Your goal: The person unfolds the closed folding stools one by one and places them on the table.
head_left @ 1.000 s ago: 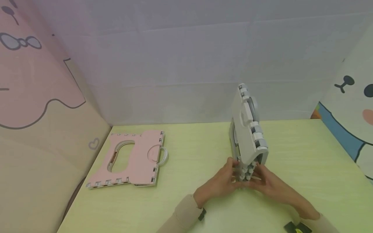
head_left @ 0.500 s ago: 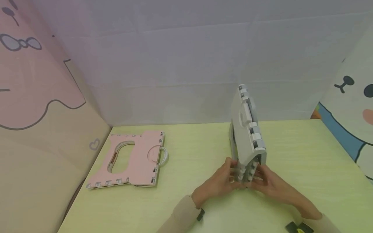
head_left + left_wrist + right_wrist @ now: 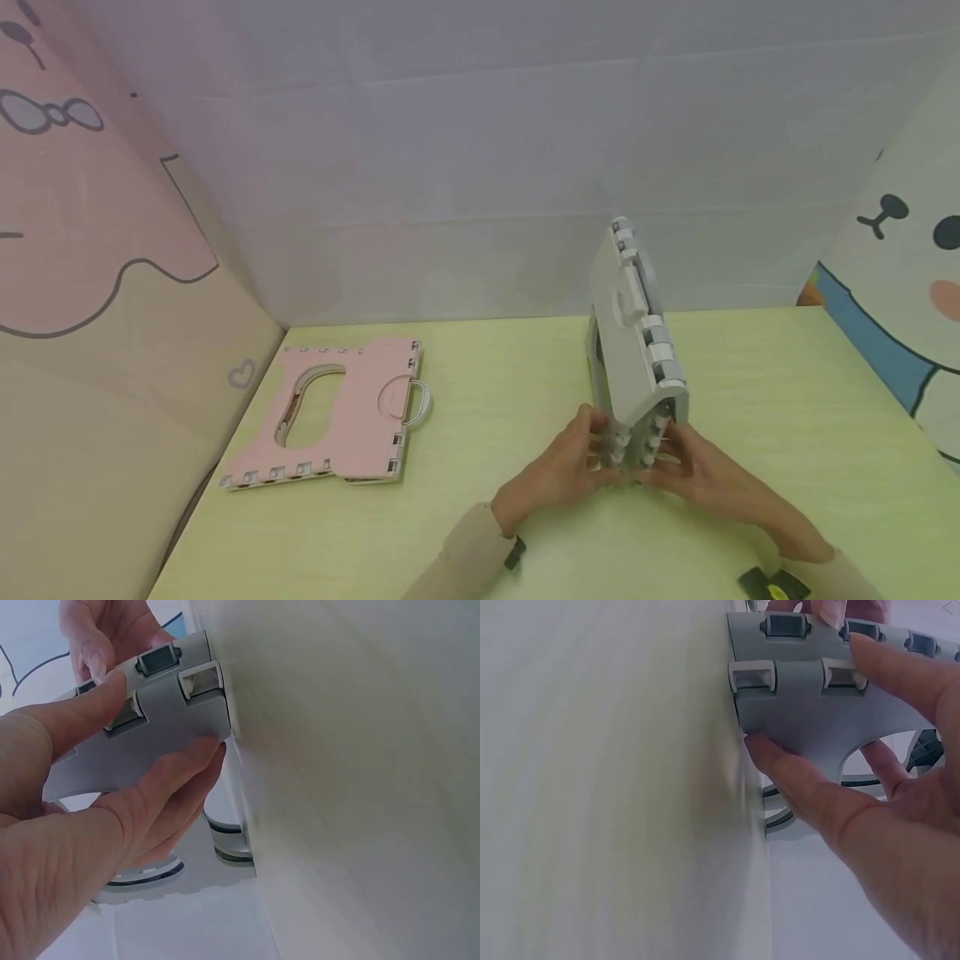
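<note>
A white and grey folding step stool [image 3: 630, 333] stands partly folded on the right of the table, its hinged top slanting up to a ridge. My left hand [image 3: 558, 477] grips the stool's left near leg panel by its lower end. Thumb and fingers of my right hand [image 3: 701, 479] hold the right near leg panel. A narrow gap parts the two panels. In the left wrist view the grey leg panel [image 3: 169, 724] sits between thumb and fingers, its end against the tabletop. The right wrist view has the other panel [image 3: 802, 712] held likewise.
A pink folding step stool [image 3: 367, 408] lies folded flat at the table's left, its pale handle loop [image 3: 420, 404] towards the middle. A pale cloth wall [image 3: 450, 167] closes off the back of the yellow-green table [image 3: 487, 400]. Printed cartoon panels flank both sides.
The lower ends of the stool's two near leg panels have moved slightly apart, widening the gap between them. Both hands have kept their hold.
</note>
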{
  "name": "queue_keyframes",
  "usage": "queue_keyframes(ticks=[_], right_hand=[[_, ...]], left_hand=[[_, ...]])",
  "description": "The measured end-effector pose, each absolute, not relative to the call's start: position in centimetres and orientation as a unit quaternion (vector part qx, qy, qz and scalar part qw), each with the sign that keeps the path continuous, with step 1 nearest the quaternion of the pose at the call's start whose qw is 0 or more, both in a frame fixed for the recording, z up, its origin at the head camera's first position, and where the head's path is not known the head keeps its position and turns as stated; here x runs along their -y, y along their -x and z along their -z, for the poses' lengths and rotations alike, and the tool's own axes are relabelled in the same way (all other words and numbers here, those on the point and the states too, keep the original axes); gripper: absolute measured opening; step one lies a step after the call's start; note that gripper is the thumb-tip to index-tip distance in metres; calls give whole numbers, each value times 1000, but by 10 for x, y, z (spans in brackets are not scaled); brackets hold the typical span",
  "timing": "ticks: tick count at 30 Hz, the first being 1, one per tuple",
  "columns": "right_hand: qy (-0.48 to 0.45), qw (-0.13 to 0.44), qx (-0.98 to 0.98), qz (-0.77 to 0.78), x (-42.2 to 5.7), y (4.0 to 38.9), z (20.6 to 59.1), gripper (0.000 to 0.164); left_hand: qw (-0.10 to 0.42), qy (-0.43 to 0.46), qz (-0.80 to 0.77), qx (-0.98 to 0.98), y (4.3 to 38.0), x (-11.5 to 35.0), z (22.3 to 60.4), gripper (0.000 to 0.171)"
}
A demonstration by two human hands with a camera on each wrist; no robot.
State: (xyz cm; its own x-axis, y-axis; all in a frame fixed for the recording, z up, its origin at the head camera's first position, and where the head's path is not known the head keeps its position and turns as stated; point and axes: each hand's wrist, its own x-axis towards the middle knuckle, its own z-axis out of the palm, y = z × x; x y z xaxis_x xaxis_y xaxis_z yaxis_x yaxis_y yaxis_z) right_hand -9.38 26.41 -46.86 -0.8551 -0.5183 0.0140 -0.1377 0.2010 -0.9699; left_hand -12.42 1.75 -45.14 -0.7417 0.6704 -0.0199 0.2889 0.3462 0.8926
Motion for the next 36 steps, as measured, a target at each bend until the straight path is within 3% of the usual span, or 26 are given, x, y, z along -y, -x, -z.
queue_keyframes(ticks=[36], right_hand=[[184, 179, -794, 551, -278, 95, 458, 91]], left_hand=[[188, -293, -495, -796, 125, -11, 453, 55]])
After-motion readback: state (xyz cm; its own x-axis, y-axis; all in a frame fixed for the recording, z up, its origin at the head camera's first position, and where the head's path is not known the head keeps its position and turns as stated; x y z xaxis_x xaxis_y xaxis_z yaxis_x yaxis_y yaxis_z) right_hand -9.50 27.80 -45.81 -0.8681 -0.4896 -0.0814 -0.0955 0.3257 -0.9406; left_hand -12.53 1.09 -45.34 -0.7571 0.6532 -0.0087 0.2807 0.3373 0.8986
